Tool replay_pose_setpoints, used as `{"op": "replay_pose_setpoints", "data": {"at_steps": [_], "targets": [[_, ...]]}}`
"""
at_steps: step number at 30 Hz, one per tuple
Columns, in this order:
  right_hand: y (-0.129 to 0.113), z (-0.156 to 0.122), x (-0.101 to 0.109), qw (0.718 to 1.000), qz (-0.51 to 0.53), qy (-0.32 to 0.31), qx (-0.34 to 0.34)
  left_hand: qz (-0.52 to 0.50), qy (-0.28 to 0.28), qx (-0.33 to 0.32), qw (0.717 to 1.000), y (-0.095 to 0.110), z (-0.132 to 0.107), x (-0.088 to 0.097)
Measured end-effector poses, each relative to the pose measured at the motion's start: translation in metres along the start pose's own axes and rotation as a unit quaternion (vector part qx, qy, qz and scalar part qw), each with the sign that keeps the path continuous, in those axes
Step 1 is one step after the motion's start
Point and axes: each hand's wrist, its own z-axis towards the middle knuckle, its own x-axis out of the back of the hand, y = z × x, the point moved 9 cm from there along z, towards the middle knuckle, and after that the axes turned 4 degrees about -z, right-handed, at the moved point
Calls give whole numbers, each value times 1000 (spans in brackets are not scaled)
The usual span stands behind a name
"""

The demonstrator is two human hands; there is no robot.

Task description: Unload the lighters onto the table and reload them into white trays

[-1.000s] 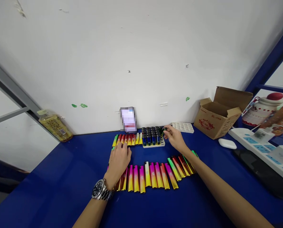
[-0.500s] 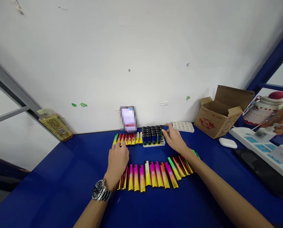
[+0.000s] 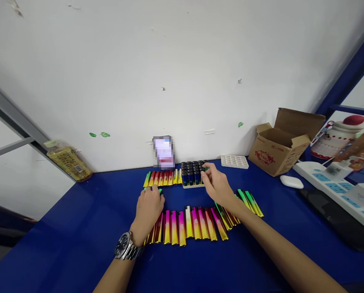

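Clock centred on the loaded tray, twelve toward the wall.

White wall [image 3: 182, 61] behind; blue table [image 3: 87, 252] below. Cardboard box [image 3: 269, 152] between two and three, flaps up, inside hidden; set aside, probably to free the middle for handwork. Power strip [image 3: 331, 183] at three, beyond the reach of the work.

Near row of lighters [image 3: 182, 228] runs from seven round to four, flat, coloured tops away from the wearer; likely spread so single pieces come easily to the fingers. Bottle [image 3: 69, 162] leans at nine, well apart, seemingly kept off the work.

Right hand [image 3: 218, 184] at about four, just beside the tray: thumb and forefinger bent toward its right edge. Cannot tell whether they pinch a lighter or merely touch. Left hand [image 3: 150, 205] at eight, palm down, fingers curled, covering the tips of a green-topped lighter [image 3: 161, 190]; grip hidden, cannot tell if it holds or only steadies.

Far row of lighters [image 3: 166, 178] at nine, packed close beside the tray. Loaded tray [image 3: 194, 186] at centre: dark upright lighters [image 3: 190, 179] stand in ranks, the grid presumably keeping them from toppling.

Phone [image 3: 164, 152] at ten, propped on the wall, screen toward the wearer, perhaps for viewing; blurred. Second tray [image 3: 235, 161] between two and three.
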Motion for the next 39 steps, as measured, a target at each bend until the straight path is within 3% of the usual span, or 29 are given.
{"op": "replay_pose_setpoints", "data": {"at_steps": [4, 6, 9, 12, 14, 17, 19, 22, 25, 28, 33, 36, 39], "targets": [[-8, -7, -6, 998, 52, -11, 19, -56, -23, -50, 997, 9, 1, -2], [-14, -10, -11, 997, 66, -25, 35, -95, -9, -81, 992, 17, 1, 2], [-24, -16, -18, 994, 53, -52, 75, -179, 79, -130, 972, 29, -2, 23], [-32, -21, -29, 991, 33, -94, 88, -286, 153, -168, 931, 37, -10, 45], [-35, -24, -35, 988, 44, -122, 85, -363, 131, -178, 905, 44, -13, 50], [-40, -28, -44, 976, 113, -167, 77, -463, 41, -180, 867, 57, -16, 47], [-38, -30, -50, 965, 166, -197, 52, -486, 28, -185, 854, 64, -19, 46], [-31, -32, -58, 954, 203, -220, 11, -456, 97, -196, 862, 63, -24, 50], [-25, -28, -55, 951, 240, -193, -18, -415, 150, -200, 875, 60, -26, 52], [-20, -24, -48, 928, 334, -155, -55, -382, 134, -223, 887, 63, -28, 48], [-11, -23, -46, 859, 473, -142, -134, -344, 107, -266, 894, 72, -31, 44], [5, -25, -51, 827, 501, -122, -224, -333, 100, -268, 899, 72, -31, 41], [20, -30, -53, 816, 476, -93, -315, -329, 99, -268, 900, 72, -30, 40]]}}
